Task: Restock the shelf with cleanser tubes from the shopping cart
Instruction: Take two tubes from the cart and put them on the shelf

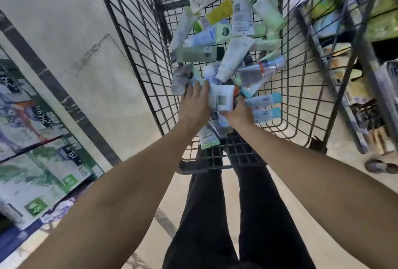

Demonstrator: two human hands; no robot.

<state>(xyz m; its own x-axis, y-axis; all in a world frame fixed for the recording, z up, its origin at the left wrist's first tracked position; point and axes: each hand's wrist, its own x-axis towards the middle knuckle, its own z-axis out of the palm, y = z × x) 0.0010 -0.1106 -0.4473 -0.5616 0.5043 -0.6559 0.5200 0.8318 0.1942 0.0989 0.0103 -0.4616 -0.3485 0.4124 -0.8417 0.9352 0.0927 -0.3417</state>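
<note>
Hands point(195, 105) point(240, 111) in wire cart point(137, 38), both grips pinching white tube point(223, 97), label blurred.

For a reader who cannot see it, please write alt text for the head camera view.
Both hands reach into a wire shopping cart full of loose cleanser tubes; the left hand and right hand hold a white tube between them. Boxed goods line the floor on the left, and a stocked shelf stands on the right.

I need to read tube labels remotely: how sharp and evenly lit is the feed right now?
Head view: motion blur smears the tubes and both hands; wide-angle bending curves the shopping cart wires; a bright patch washes out the top right; labels unreadable, even on the white tube between left hand and right hand.
</note>
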